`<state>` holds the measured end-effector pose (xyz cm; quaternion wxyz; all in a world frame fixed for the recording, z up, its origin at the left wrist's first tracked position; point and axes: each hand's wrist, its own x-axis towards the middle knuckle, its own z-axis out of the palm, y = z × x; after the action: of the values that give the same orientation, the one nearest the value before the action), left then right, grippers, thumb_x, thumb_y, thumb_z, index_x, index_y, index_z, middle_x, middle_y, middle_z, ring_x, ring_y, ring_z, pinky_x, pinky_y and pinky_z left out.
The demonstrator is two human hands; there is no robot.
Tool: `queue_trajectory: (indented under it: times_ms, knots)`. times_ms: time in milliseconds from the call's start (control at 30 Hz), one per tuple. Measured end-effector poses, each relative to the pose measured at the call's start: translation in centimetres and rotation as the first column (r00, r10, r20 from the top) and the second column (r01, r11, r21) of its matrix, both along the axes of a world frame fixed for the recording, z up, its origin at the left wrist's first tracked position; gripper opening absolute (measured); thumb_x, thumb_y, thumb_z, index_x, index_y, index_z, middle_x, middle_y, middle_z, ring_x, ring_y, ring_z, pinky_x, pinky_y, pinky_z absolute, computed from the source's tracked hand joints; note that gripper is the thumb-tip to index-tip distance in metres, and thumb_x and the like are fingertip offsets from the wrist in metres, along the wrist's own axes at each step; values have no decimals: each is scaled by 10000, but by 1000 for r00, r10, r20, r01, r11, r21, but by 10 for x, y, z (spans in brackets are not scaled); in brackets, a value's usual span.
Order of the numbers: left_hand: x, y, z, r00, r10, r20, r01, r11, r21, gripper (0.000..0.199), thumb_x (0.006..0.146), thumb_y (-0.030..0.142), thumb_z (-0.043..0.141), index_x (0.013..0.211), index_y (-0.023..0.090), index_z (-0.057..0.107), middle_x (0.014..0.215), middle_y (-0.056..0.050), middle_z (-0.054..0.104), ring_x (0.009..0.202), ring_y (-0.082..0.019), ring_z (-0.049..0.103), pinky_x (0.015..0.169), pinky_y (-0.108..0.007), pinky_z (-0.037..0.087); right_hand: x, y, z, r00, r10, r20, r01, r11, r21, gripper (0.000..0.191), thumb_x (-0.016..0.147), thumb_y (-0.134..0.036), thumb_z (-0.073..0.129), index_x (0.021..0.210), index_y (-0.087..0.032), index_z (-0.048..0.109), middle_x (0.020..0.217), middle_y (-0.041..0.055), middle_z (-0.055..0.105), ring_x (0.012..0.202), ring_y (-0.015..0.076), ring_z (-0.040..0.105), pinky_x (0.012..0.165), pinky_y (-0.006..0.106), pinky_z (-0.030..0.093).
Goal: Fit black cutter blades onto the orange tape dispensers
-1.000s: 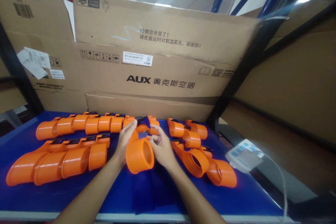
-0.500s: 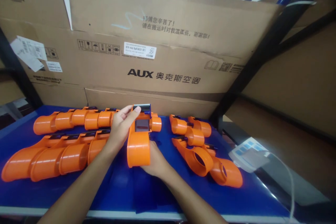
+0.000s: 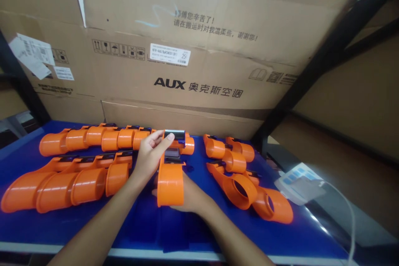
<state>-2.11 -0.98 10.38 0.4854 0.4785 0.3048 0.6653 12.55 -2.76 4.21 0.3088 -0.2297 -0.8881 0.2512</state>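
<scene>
An orange tape dispenser [image 3: 170, 185] is held upright in front of me, above the blue work surface. My left hand [image 3: 149, 154] pinches its upper end, thumb pressed on the dark cutter head [image 3: 175, 135] with a pale toothed edge. Behind the round orange hub is my right hand [image 3: 191, 194]; fingertips peep out at the hub's left side, and most of its fingers are hidden. More orange dispensers lie in two rows on the left, a front row [image 3: 89, 186] and a back row [image 3: 96, 136].
Several loose dispensers [image 3: 239, 190] lie on the right of the blue surface [image 3: 118, 228]. A white device [image 3: 299, 183] with a cable sits past the right edge. A large cardboard box [image 3: 199, 70] stands across the back, beside a dark shelf post [image 3: 282, 104].
The held dispenser has come slightly lower and to the right, with both hands following it. Right fingertips now show at the hub's left side. The view has shifted a little.
</scene>
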Motion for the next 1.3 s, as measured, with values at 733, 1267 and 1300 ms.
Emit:
queue_trajectory:
  times_ms: [733,1267,1300]
  knots:
    - [11,1,-22,996,-79,-48,72,989,-132,402,796,484,803,1020,160,720,663,-2,646,521,-137,628,477,-221,453,30,15,20,797,-541,-266,550,834,-47,278,970,-288,591,1231,-212,649,874,46,712,755,205,635,722,330,521]
    - [17,9,-39,981,-169,-94,152,974,-166,456,764,486,835,1079,212,655,725,42,606,446,-69,501,446,-210,399,32,16,12,764,-541,-352,622,762,179,389,974,-294,608,1356,-236,648,995,91,721,877,247,653,822,408,574]
    - [17,9,-40,978,-181,-101,163,973,-163,457,765,486,834,1084,212,654,708,46,597,437,-65,482,438,-207,382,32,17,12,771,-532,-350,615,765,191,390,977,-284,601,1362,-233,641,1017,97,724,895,251,654,830,415,574]
